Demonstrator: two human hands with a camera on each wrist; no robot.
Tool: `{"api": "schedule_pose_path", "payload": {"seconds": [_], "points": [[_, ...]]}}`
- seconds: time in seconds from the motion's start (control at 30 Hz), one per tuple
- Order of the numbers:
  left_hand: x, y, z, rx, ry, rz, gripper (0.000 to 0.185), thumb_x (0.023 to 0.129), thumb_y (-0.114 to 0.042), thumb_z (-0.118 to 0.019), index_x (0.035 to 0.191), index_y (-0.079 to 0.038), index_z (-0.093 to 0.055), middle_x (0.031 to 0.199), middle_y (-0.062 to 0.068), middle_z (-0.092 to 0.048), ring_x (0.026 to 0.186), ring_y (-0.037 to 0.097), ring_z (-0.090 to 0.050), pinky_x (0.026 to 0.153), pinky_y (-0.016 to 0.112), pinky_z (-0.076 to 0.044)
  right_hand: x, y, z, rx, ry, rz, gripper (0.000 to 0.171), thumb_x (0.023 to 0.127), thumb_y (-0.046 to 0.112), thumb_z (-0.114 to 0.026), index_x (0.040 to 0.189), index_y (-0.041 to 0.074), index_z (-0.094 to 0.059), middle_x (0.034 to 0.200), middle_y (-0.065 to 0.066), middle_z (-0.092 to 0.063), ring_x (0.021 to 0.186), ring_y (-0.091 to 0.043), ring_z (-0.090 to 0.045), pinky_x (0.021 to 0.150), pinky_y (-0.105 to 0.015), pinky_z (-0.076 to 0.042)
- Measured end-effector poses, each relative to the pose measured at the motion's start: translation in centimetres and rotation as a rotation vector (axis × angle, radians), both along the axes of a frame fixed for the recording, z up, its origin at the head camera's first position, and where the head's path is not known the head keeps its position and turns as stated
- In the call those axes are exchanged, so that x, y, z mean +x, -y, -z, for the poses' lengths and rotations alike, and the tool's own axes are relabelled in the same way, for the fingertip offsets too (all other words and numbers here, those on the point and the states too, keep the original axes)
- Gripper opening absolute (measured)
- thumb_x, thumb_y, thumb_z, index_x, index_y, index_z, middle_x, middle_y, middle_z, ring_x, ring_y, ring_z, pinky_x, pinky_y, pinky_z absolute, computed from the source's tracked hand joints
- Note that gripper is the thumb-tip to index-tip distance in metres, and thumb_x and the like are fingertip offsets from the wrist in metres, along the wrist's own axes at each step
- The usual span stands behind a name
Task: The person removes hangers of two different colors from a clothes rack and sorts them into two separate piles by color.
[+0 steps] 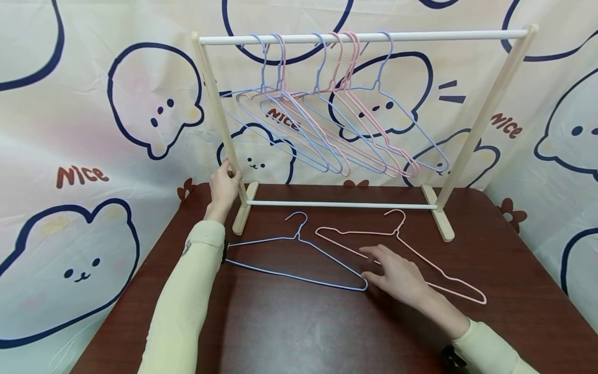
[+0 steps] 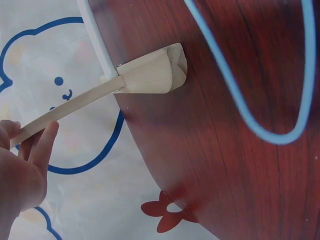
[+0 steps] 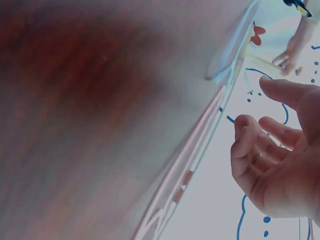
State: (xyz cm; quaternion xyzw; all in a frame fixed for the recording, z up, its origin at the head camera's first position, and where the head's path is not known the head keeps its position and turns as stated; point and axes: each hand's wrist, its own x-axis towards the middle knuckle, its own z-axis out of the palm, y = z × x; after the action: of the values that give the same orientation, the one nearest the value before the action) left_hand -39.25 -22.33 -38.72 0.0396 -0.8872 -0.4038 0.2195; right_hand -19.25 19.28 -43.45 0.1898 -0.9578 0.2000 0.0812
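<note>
As pink hanger [image 1: 420, 256] slants, hook [image 1: 397, 210] toward rack [image 1: 448, 36]

Pale backdrop [image 1: 154, 26], navy-outlined cartoons [image 1: 156, 98], brown "NICE" lettering [image 1: 82, 176] — dark wood-grain table [image 1: 280, 317], soft sheen [image 1: 306, 332]

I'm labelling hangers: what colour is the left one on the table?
Light blue; the left hanger shows best in the head view.

I am facing a dark brown table [image 1: 299, 332] where a clothes rack [image 1: 341, 204] is standing. In front of the rack, a blue hanger [image 1: 298, 237] is lying toward its left end, a pink hanger [image 1: 396, 234] toward its right.
</note>
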Motion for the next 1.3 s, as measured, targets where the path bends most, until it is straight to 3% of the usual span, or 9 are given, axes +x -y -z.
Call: {"api": "schedule_pose_path", "payload": {"seconds": [0.13, 0.37, 0.6, 0.8, 0.97, 1.3], "points": [[0.1, 0.0, 0.0, 0.004, -0.001, 0.003, 0.04, 0.1, -0.016, -0.057, 0.14, -0.015, -0.052, 0.102, 0.021, -0.069, 0.09, 0.037, -0.07, 0.073, 0.047, -0.056, -0.3, -0.6, -0.9, -0.026, -0.071, -0.003, 0.05, 0.084, 0.03, -0.08, 0.13, 0.02, -0.062, 0.116, 0.001, -0.067, 0.093, -0.015, -0.065, 0.066, -0.036, -0.051], [0.2, 0.1, -0.1, -0.004, 0.002, -0.003, 0.038, 0.1, -0.016, -0.056, 0.138, -0.014, -0.054, 0.102, 0.021, -0.07, 0.09, 0.037, -0.07, 0.074, 0.047, -0.055, -1.0, -1.8, -2.4, -0.112, -0.183, -0.01, 0.048, 0.085, 0.021, -0.079, 0.13, 0.02, -0.061, 0.101, 0.005, -0.064, 0.074, -0.005, -0.056, 0.058, -0.026, -0.046], [0.1, 0.1, -0.1, -0.003, -0.002, -0.01, 0.04, 0.1, -0.015, -0.057, 0.139, -0.014, -0.053, 0.103, 0.021, -0.07, 0.09, 0.037, -0.07, 0.075, 0.048, -0.056, -1.6, -2.6, -3.8, -0.158, -0.343, 0.01, 0.047, 0.082, 0.013, -0.08, 0.126, 0.015, -0.063, 0.091, 0.006, -0.059, 0.074, -0.006, -0.054, 0.056, -0.022, -0.044], [-0.1, -0.2, 0.0, -0.005, 0.001, -0.008, 0.043, 0.1, -0.015, -0.056, 0.143, -0.014, -0.051, 0.107, 0.024, -0.07, 0.094, 0.04, -0.07, 0.08, 0.05, -0.058, -2.3, -3.5, -5.2, -0.203, -0.474, 0.051, 0.049, 0.079, 0.008, -0.081, 0.125, 0.01, -0.064, 0.094, -0.002, -0.06, 0.074, -0.011, -0.06, 0.062, -0.019, -0.045], [-0.1, -0.1, 0.0, -0.007, 0.005, -0.015, 0.042, 0.1, -0.015, -0.057, 0.142, -0.015, -0.052, 0.107, 0.023, -0.071, 0.094, 0.039, -0.071, 0.079, 0.051, -0.059, -2.8, -4.2, -6.6, -0.22, -0.533, 0.108, 0.053, 0.079, 0.008, -0.082, 0.128, 0.009, -0.063, 0.099, -0.009, -0.059, 0.075, -0.017, -0.06, 0.054, -0.029, -0.045], [0.0, -0.1, -0.1, -0.015, -0.001, -0.019, 0.041, 0.1, -0.015, -0.057, 0.141, -0.015, -0.052, 0.106, 0.022, -0.071, 0.093, 0.039, -0.071, 0.078, 0.05, -0.058, -3.8, -4.8, -8.6, -0.281, -0.594, 0.196, 0.054, 0.082, 0.009, -0.078, 0.133, 0.011, -0.061, 0.112, -0.017, -0.055, 0.076, -0.02, -0.056, 0.052, -0.025, -0.038]]}}
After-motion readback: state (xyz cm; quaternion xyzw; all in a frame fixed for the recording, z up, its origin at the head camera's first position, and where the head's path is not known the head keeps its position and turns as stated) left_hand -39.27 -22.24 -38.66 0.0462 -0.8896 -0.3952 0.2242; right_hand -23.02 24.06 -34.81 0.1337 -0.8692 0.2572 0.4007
